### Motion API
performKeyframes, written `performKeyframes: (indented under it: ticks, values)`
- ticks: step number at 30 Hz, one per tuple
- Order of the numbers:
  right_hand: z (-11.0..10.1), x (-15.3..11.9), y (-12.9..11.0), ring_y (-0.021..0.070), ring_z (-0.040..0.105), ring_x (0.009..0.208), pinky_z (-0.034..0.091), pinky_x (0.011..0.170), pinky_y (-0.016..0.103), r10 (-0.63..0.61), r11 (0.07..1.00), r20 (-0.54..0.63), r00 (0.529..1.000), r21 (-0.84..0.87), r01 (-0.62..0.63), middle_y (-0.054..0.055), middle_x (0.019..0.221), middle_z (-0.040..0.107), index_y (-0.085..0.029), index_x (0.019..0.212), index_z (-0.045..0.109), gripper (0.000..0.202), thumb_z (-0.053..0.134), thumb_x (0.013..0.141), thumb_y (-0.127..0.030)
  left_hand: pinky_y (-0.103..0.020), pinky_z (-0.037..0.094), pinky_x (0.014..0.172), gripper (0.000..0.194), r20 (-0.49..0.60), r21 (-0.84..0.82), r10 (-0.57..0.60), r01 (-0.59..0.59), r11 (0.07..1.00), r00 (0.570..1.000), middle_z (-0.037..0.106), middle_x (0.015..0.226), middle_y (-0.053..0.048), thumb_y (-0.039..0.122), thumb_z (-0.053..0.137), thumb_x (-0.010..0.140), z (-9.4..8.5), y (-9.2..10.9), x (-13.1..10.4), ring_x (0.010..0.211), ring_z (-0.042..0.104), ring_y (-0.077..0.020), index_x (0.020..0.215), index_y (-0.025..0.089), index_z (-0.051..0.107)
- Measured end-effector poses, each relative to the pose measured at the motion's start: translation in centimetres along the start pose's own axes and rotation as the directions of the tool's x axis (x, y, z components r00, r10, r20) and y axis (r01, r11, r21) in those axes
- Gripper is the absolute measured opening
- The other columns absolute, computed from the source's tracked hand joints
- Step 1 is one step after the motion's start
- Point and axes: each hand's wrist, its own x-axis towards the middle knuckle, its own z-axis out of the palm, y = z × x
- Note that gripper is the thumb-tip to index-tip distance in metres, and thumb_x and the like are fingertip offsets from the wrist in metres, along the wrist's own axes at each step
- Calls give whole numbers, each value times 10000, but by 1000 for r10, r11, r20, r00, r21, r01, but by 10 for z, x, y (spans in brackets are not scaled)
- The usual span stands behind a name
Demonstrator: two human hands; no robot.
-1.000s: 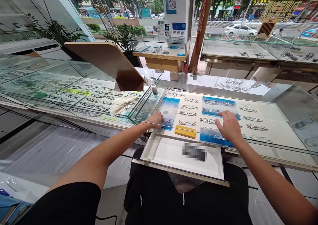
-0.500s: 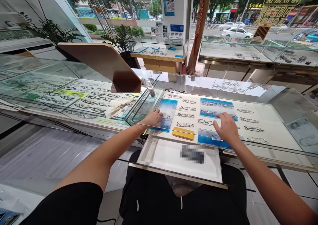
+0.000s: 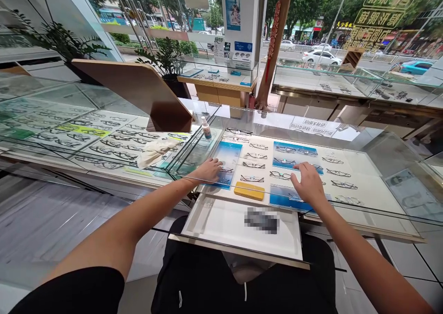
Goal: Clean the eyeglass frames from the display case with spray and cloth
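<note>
My left hand (image 3: 208, 170) lies on the glass top of the display case, its fingers apart and nothing in them. Beneath it, inside the case, is a blue card (image 3: 229, 159) with eyeglasses on it. My right hand (image 3: 310, 182) also rests on the glass, fingers spread and holding nothing. Under and around it are a pair of glasses (image 3: 280, 175), an upper blue card (image 3: 287, 150) carrying several frames, and a lower blue card (image 3: 282, 199). Between the hands, a yellow case (image 3: 249, 191) sits near the front edge.
A pulled-out white drawer (image 3: 214, 226) over my lap holds a blurred dark object (image 3: 261, 220). A tilted mirror (image 3: 134, 85), a spray bottle (image 3: 206, 128) and a pale cloth (image 3: 156, 152) stand or lie on the counter at left. More glass cases (image 3: 321, 81) are behind.
The whole view has shifted slightly, so the counter appears further left and lower. My left hand's fingers look a little more spread. Both hands stay over about the same spots of the glass.
</note>
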Motion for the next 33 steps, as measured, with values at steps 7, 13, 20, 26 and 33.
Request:
performKeyframes:
  ticks: [7, 13, 20, 26, 33]
  values:
    - [1, 0, -2, 344, 611, 1077, 485, 923, 471, 5, 999, 7, 1000, -32, -5, 155, 1144, 678, -170, 1173, 635, 274, 488, 1010, -332, -378, 448, 696, 101, 272, -123, 103, -72, 990, 957, 734, 773, -73, 341, 720, 766, -39, 80, -59, 714, 641, -250, 733, 250, 748]
    - [2, 0, -3, 330, 610, 1080, 485, 919, 457, 15, 999, 1, 1000, -45, -15, 145, 1140, 674, -161, 1167, 643, 273, 495, 1007, -325, -328, 417, 644, 252, 162, -280, 93, -45, 959, 982, 742, 824, -37, 410, 572, 925, -154, 61, -36, 667, 610, -190, 851, 243, 746]
    - [2, 0, -4, 331, 620, 1078, 491, 915, 454, 22, 1000, 8, 1000, -21, -22, 153, 1147, 674, -162, 1154, 650, 263, 496, 1009, -319, -419, 413, 1063, 256, -172, 116, -33, 54, 992, 984, 673, 1410, -71, 314, 733, 782, -176, -9, 82, 1277, 558, -328, 1013, 230, 803]
    - [4, 1, -2, 321, 618, 1056, 488, 904, 445, 23, 1000, -9, 1000, 2, -23, 147, 1123, 676, -163, 1129, 653, 240, 492, 1004, -290, -401, 396, 1046, 161, -113, 113, -57, 70, 991, 992, 782, 1194, -74, 388, 758, 778, -152, -28, 123, 1198, 572, -307, 808, 239, 810]
    - [3, 2, -4, 324, 604, 1050, 477, 911, 455, 23, 1000, -1, 1000, 11, -23, 149, 1120, 671, -161, 1113, 647, 234, 483, 1007, -292, -385, 398, 990, 178, -106, 93, -78, 88, 992, 991, 803, 981, -85, 407, 756, 754, -149, -35, 136, 1083, 589, -291, 728, 236, 798]
